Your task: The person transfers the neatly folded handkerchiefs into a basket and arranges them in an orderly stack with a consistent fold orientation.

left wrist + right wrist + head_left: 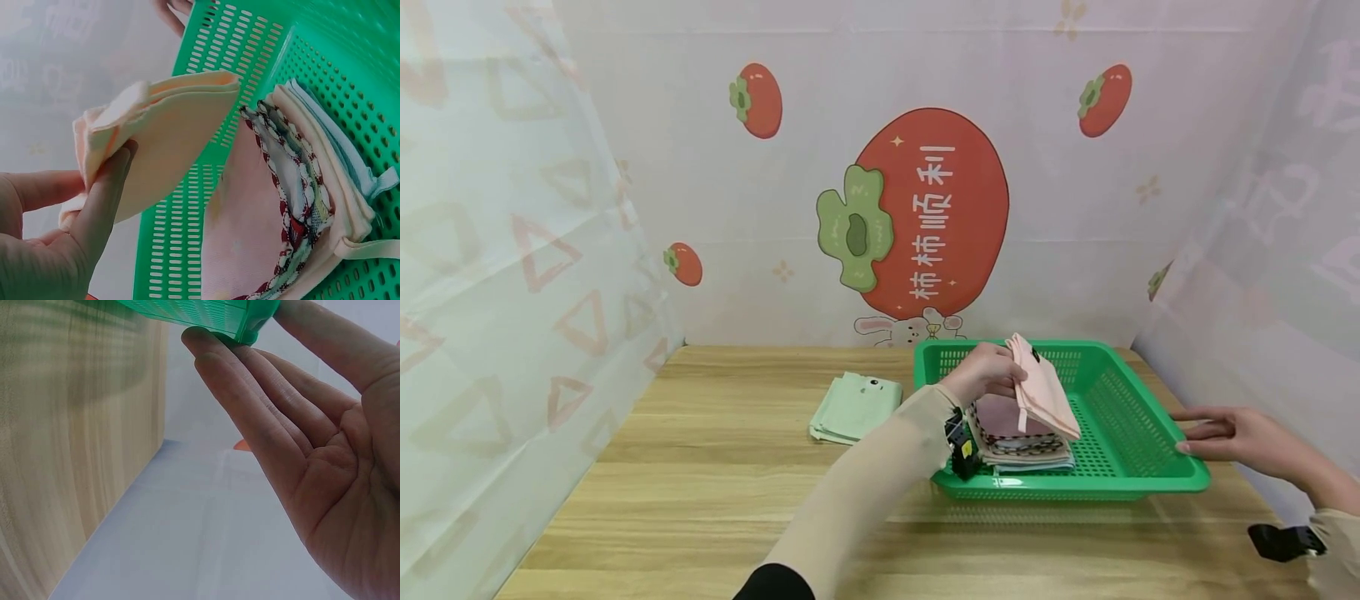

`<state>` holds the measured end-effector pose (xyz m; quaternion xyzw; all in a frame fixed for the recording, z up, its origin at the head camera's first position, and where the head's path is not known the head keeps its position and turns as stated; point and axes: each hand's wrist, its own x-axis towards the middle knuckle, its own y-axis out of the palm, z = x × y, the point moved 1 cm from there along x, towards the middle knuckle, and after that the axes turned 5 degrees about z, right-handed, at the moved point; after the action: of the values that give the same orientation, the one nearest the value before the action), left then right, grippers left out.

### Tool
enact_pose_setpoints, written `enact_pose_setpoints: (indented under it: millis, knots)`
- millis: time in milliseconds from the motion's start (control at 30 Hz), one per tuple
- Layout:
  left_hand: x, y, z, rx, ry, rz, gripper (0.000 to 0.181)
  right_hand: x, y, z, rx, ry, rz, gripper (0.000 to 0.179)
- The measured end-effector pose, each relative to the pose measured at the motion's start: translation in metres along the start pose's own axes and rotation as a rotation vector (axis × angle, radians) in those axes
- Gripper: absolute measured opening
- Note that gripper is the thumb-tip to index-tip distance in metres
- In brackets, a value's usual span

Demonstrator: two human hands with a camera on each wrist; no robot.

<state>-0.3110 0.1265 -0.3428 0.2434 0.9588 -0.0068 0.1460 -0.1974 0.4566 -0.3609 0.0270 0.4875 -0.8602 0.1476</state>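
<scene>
My left hand [988, 372] pinches a folded peach cloth [1043, 387] between thumb and fingers, holding it tilted above a stack of folded cloths. The left wrist view shows the same peach cloth [169, 137] apart from the stack. Topmost in the stack is a mauve-pink cloth [240, 206] with a dark-and-white patterned edge; cream and light blue cloths lie beneath it. The stack sits in the left part of a green plastic basket [1120, 483]. At the basket's right rim, my right hand [1247, 437] touches the edge with fairly straight fingers.
A folded light green cloth [856, 407] lies on the wooden table [700, 492], left of the basket. Printed fabric walls [1037, 275] rise behind the table and at both sides. The basket stands near the table's right edge.
</scene>
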Motion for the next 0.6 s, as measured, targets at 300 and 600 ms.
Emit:
enact_pose_setpoints:
  millis: [300,600]
  knots:
    - [0.002,-0.002,0.006,0.093,-0.028,-0.05,0.009,0.0,0.0,0.0,-0.008,-0.011,0.001,0.062]
    - [0.002,-0.012,0.006,0.19,-0.046,-0.077,0.005,-0.001,0.0,-0.001,0.0,-0.006,-0.006,0.063]
